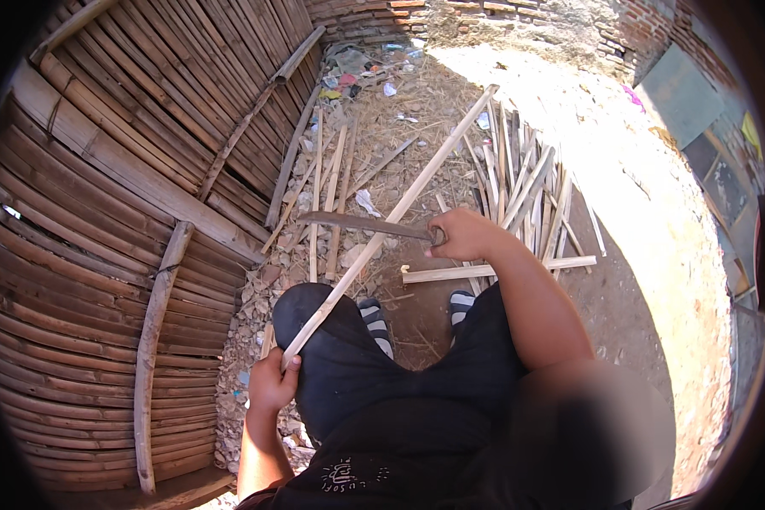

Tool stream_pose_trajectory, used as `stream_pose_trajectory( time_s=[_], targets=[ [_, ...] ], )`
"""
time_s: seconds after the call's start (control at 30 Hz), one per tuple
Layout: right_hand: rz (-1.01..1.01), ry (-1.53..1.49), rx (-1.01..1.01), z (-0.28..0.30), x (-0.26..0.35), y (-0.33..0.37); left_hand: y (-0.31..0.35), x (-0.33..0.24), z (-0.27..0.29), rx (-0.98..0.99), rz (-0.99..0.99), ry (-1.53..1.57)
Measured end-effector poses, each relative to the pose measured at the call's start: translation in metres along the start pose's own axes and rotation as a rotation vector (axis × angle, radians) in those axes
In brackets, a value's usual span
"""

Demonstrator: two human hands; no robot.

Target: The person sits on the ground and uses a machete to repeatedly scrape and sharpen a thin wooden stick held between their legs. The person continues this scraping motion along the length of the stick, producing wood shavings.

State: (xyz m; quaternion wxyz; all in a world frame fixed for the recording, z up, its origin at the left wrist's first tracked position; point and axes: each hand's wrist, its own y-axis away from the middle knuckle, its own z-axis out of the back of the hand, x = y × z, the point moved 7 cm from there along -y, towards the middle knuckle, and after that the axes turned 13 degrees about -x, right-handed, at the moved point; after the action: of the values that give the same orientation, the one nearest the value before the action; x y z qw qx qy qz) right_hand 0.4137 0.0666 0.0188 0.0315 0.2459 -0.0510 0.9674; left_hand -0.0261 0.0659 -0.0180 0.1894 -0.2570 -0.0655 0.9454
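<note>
My left hand (272,382) is closed round the near end of a long pale bamboo strip (416,184), beside my left thigh. From there the strip slants up and away to the right, passing over my left knee. In my right hand (466,235) is the handle of a machete (365,223). Its dark blade points left and crosses the strip around the middle; whether it touches the strip I cannot tell. My fingers hide most of the handle.
A bamboo slat wall (102,280) stands close on my left. Right of centre lies a pile of split strips (518,183), with a short wooden piece (450,274) at its near end. More strips (336,187) lie by the wall. Litter (348,81) and a brick wall (365,19) are farther off.
</note>
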Motion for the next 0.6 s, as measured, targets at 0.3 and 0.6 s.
stream_pose_trajectory(
  time_s=[0.3, 0.6],
  targets=[
    [0.033, -0.073, 0.039, 0.002, 0.006, -0.01, 0.003, 0.002, 0.005, -0.017, 0.012, 0.011],
    [-0.129, -0.084, -0.125, 0.022, -0.033, -0.006, -0.002, -0.001, 0.003, 0.025, 0.046, 0.06]
  ],
)
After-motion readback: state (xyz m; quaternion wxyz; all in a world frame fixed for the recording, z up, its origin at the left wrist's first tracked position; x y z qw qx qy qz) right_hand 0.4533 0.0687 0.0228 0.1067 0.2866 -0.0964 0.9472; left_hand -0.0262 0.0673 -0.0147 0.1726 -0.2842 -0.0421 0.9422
